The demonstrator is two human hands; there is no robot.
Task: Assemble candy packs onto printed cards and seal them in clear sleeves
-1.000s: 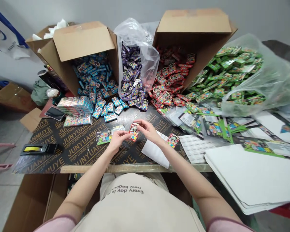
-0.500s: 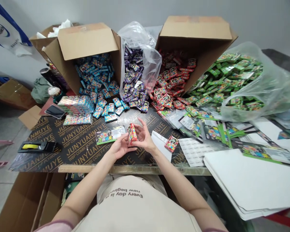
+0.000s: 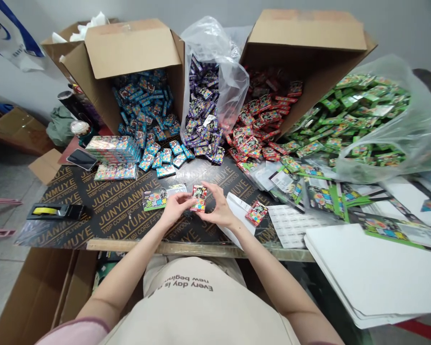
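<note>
A small red candy box [image 3: 199, 198] is held up over the dark plywood table, its printed broad face turned toward me. My left hand [image 3: 176, 207] pinches its left edge between thumb and fingers. My right hand [image 3: 218, 209] is curved around the other side, with a fingertip at the box's upper corner and the thumb at its lower one. Behind my left hand lies a printed card [image 3: 155, 198], partly covered by the fingers. A second red candy box [image 3: 256, 213] rests on a white paper [image 3: 237, 230] to the right of my right hand.
Blue boxes [image 3: 143, 103] spill from a carton [image 3: 132, 52], purple boxes [image 3: 203, 103] from a plastic bag, red boxes [image 3: 262, 115] from another carton [image 3: 309, 28]. Green boxes [image 3: 366, 105] fill a bag at right. Also there: tape dispenser [image 3: 55, 211], phone [image 3: 82, 159], wrapped stacks [image 3: 113, 148], white sheets [image 3: 377, 273].
The red candy box has been turned so that its broad face shows. My left hand has moved from below it to its left edge. The view has shifted slightly.
</note>
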